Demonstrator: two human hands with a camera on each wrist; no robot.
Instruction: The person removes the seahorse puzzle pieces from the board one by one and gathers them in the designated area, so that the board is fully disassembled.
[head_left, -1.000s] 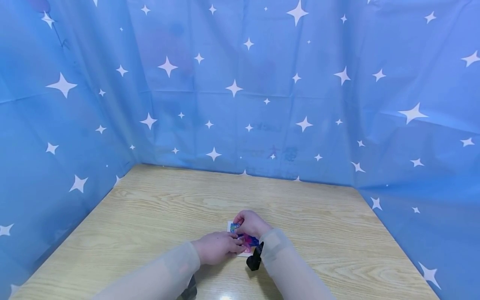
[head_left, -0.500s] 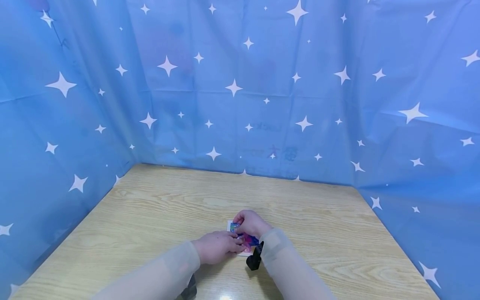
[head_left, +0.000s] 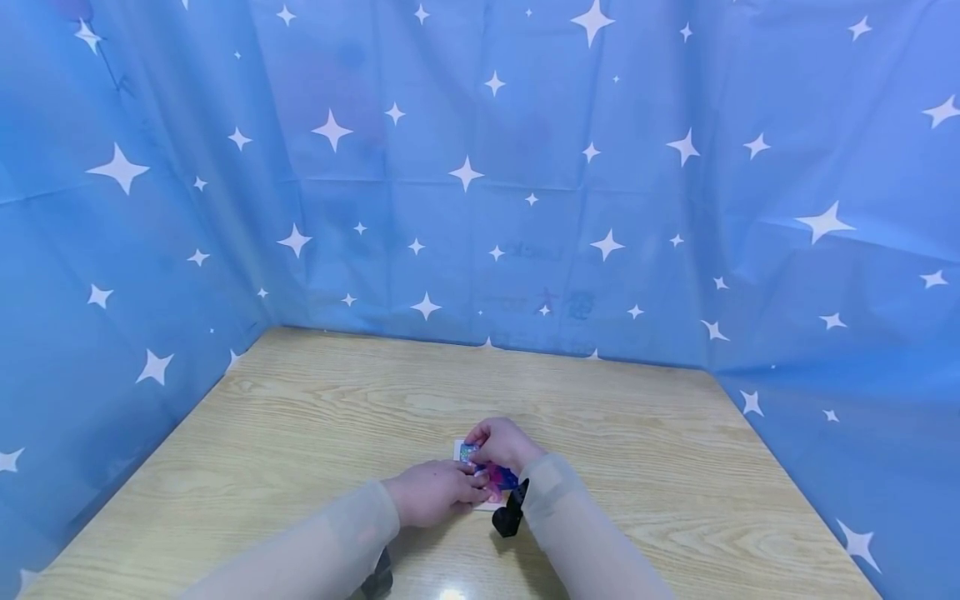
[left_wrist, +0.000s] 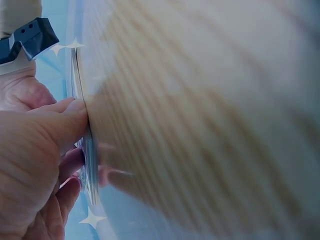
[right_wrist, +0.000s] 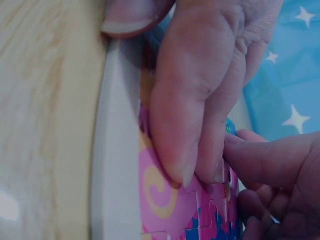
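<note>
A small jigsaw puzzle (head_left: 498,479), pink, purple and blue in a white frame, lies on the table before me. Across its near left part my left hand (head_left: 431,493) rests with straight fingers pressing the picture, beside a pink and yellow swirl (right_wrist: 159,186). The left thumb (left_wrist: 72,122) touches the frame's edge. Over the far left corner, my right hand (head_left: 506,446) bends its thumb and forefinger around a blue-green puzzle piece (head_left: 467,452). Seen from the right wrist, the right thumb (right_wrist: 265,155) comes close to the left fingertips. Both hands cover much of the picture.
The wood-grain table (head_left: 337,408) stretches out around the puzzle. Blue curtains (head_left: 450,208) with white stars hang behind and along both sides. A black camera mount (head_left: 508,512) on the right wrist overlaps the puzzle's near right corner.
Both hands keep nearly the same place and pose. The blue-green piece under the right fingers looks paler now, and the whole head view has shifted slightly.
</note>
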